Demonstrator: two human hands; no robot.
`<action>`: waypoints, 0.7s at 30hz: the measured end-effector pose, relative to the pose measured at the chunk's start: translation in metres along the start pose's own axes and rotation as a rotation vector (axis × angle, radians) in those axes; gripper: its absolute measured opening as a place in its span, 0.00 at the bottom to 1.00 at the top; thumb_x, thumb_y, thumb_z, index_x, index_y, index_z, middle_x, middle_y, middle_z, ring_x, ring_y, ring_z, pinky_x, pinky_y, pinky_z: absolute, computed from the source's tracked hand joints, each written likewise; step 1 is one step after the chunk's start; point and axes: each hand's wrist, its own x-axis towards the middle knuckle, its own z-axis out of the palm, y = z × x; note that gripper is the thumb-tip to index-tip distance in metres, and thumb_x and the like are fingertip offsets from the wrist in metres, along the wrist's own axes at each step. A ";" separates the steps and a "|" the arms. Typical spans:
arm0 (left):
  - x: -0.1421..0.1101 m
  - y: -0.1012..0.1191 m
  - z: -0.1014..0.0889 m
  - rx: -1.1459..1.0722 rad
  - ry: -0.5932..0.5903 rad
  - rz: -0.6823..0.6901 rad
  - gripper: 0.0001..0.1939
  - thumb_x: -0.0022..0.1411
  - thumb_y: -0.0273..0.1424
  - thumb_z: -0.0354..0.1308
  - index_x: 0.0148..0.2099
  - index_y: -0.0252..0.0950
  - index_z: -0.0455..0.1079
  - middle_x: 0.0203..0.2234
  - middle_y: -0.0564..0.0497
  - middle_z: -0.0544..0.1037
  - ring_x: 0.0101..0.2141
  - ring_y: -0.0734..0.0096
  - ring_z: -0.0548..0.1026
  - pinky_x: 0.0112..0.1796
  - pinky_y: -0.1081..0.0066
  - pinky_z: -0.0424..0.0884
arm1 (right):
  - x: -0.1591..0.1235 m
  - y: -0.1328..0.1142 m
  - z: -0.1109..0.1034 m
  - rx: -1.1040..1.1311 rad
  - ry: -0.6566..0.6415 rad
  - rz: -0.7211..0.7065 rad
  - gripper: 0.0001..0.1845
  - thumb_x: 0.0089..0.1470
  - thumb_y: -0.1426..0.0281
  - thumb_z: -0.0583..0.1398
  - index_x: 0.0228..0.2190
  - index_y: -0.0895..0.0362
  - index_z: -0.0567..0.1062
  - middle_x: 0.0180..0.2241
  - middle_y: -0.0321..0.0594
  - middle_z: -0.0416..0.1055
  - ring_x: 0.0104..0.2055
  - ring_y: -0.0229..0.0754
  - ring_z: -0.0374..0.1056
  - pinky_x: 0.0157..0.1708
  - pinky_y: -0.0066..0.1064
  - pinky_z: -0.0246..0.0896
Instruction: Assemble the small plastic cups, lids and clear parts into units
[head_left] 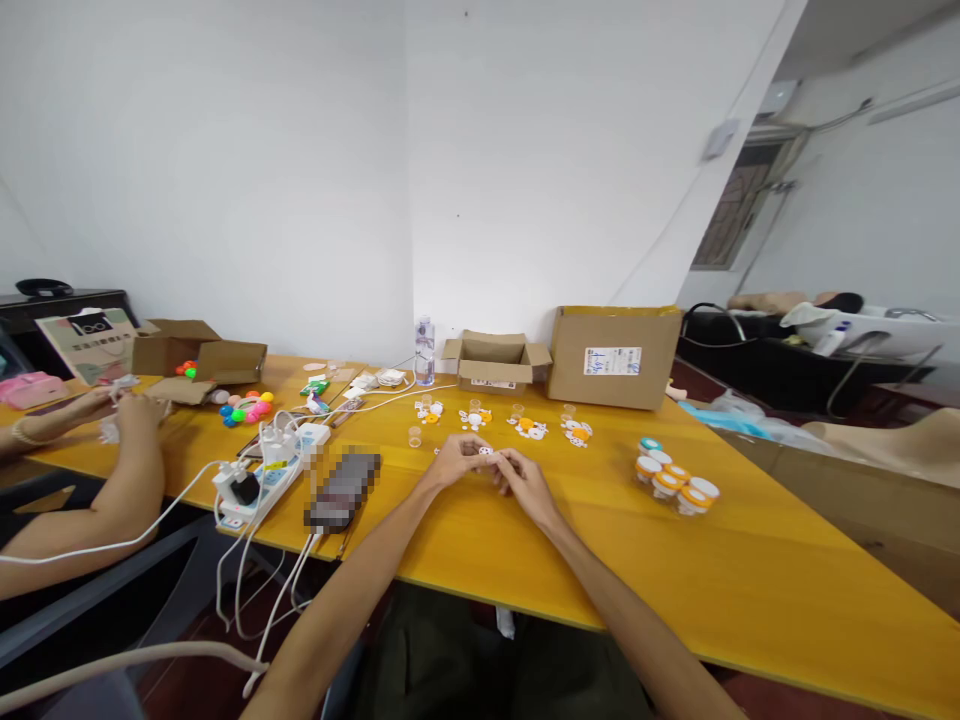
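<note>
Yellow table (720, 580): white disc (486, 451) between left hand (457, 461), pinching it, and right hand (524, 480), grip unclear.

And here we have the left forearm (352, 590), bare from the near edge of view right up to the wrist, slim and smooth, broadening steadily on the near side. Over on the right, the right forearm (615, 590) matches it: bare too, long and lean, tapering neatly to a narrow wrist. Up at the far end, the left hand (454, 460) and the right hand (529, 480), both bare, both slender-fingered; the nails are too small to make out. Now down to the near middle, and there's the dark clothing (442, 660), nearly black with a greenish cast, softly creased, its cut lost in shadow!
</note>
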 end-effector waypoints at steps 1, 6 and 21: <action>0.000 -0.001 0.000 0.004 -0.006 -0.002 0.20 0.38 0.42 0.72 0.28 0.32 0.73 0.20 0.54 0.74 0.21 0.77 0.69 0.27 0.74 0.66 | 0.000 0.001 0.000 -0.008 -0.002 0.004 0.24 0.48 0.46 0.57 0.27 0.55 0.72 0.21 0.35 0.70 0.21 0.37 0.66 0.17 0.26 0.62; 0.001 -0.005 -0.002 0.024 -0.057 0.001 0.20 0.41 0.43 0.71 0.31 0.32 0.76 0.21 0.52 0.77 0.22 0.75 0.71 0.28 0.72 0.67 | 0.003 0.007 -0.001 -0.030 -0.003 0.037 0.23 0.50 0.47 0.55 0.24 0.54 0.70 0.19 0.33 0.68 0.18 0.36 0.64 0.16 0.26 0.61; 0.000 0.001 -0.002 0.004 -0.093 0.019 0.21 0.41 0.44 0.70 0.31 0.32 0.77 0.21 0.50 0.78 0.20 0.76 0.70 0.26 0.74 0.66 | 0.003 0.004 -0.002 -0.098 -0.041 0.008 0.26 0.51 0.45 0.53 0.21 0.54 0.69 0.18 0.33 0.66 0.17 0.34 0.59 0.15 0.26 0.55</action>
